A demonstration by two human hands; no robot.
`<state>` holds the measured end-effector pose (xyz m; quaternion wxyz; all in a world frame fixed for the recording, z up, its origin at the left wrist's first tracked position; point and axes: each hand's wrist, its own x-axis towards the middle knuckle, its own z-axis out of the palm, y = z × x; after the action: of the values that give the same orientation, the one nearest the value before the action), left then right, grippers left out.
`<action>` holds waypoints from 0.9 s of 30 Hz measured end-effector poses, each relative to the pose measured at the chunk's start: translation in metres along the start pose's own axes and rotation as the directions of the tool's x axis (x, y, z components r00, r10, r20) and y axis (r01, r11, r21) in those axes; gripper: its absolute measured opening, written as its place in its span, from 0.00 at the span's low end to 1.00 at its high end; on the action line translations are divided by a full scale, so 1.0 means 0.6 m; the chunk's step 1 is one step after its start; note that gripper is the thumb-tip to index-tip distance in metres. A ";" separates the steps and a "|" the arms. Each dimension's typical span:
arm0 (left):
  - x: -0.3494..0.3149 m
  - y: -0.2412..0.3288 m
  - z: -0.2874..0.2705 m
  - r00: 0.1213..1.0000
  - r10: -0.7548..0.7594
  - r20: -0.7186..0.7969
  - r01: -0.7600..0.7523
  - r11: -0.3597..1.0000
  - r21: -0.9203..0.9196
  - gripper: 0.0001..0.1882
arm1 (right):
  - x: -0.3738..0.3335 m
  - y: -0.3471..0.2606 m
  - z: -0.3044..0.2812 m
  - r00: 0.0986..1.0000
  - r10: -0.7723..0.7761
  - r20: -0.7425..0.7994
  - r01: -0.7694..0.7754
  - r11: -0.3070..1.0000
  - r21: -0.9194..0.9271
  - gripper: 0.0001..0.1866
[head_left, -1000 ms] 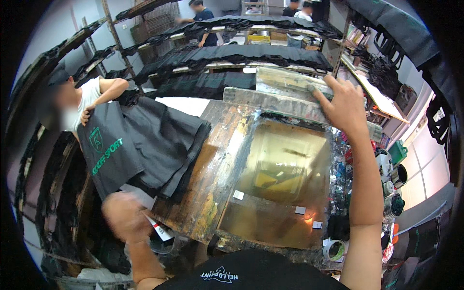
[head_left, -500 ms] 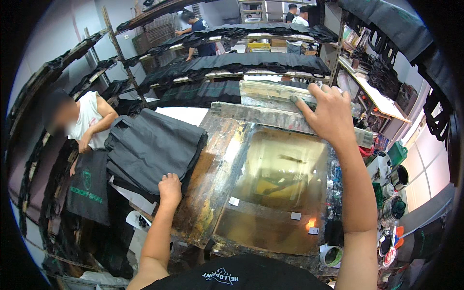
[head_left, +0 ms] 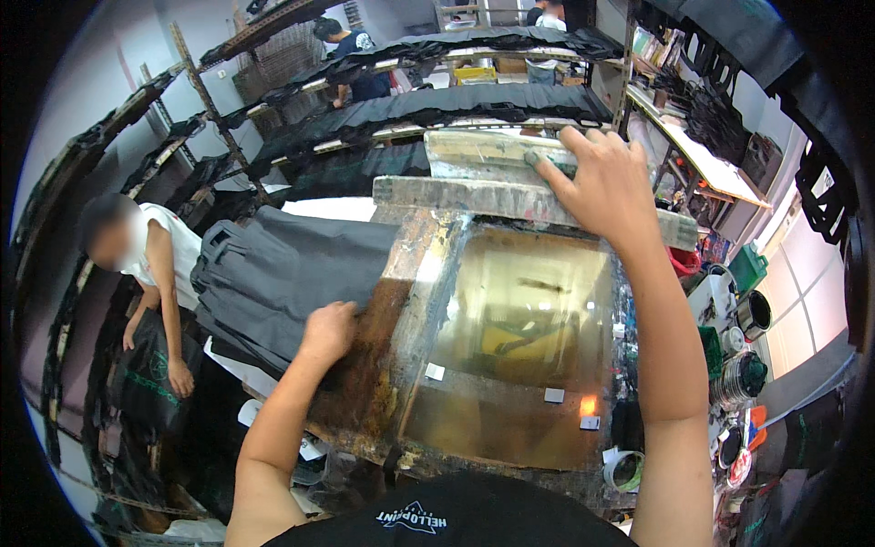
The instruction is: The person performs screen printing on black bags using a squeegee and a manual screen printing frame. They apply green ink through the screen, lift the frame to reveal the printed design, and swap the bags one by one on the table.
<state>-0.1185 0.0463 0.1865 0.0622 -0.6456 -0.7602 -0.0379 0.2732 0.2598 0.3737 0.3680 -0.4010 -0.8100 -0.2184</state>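
Observation:
My left hand (head_left: 330, 332) is closed at the near right corner of a dark fabric bag (head_left: 310, 260), which lies over a stack of similar bags. The bag's right side reaches the stained wooden frame (head_left: 387, 314) around a yellowish, glossy printing screen (head_left: 519, 356). At the far end of that screen, my right hand (head_left: 606, 178) grips a long pale squeegee (head_left: 483, 150), thumb on its near face and fingers over the top. The squeegee stands behind a grey, ink-crusted bar (head_left: 510, 196). My right forearm crosses the screen's right edge.
Left of me, a person in a white top (head_left: 169, 237) bends over dark printed bags (head_left: 169, 365). Racks of dark bags (head_left: 437, 105) stand behind the screen. Cans (head_left: 753, 313) and a tape roll (head_left: 625, 471) sit at the right. More people are at the back.
My left hand has moved slightly right and up, and the top bag now spreads flatter toward the screen. My right hand stays on the squeegee. The person at left has bent lower, reaching down.

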 end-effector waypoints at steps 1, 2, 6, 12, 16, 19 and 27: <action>0.020 0.040 0.011 0.990 -0.005 0.138 0.009 1.000 -0.028 0.11 | 0.003 0.001 0.002 1.000 0.001 0.012 -0.001 1.000 -0.004 0.25; 0.037 0.068 0.040 0.974 0.009 0.225 0.015 0.994 -0.107 0.15 | 0.005 0.003 0.002 1.000 0.007 0.020 -0.006 1.000 -0.005 0.25; 0.110 0.221 0.108 0.950 0.169 0.262 -0.085 0.950 -0.302 0.17 | 0.004 0.017 0.014 1.000 0.007 0.011 -0.006 1.000 -0.028 0.26; 0.174 0.458 0.208 0.969 0.212 0.124 -0.109 0.826 -0.554 0.18 | 0.013 0.004 -0.001 0.994 0.022 0.102 -0.018 0.999 -0.037 0.29; 0.133 0.511 0.236 0.956 0.292 -0.003 -0.202 0.655 -0.728 0.37 | 0.004 0.012 0.013 0.998 0.002 0.057 0.001 0.998 -0.055 0.31; 0.047 0.453 0.195 0.953 0.302 -0.009 -0.287 0.897 -0.337 0.44 | 0.003 0.023 0.033 0.999 -0.010 0.046 0.013 0.998 -0.063 0.32; 0.052 0.443 0.239 0.957 0.271 0.104 -0.242 0.943 -0.230 0.59 | 0.044 -0.021 -0.058 0.908 0.137 0.395 -0.136 0.990 -0.031 0.36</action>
<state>0.1320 0.1401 0.0429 -0.0547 -0.7433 -0.6632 -0.0680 0.2668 0.2426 0.4153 0.2103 -0.4930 -0.8373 -0.1076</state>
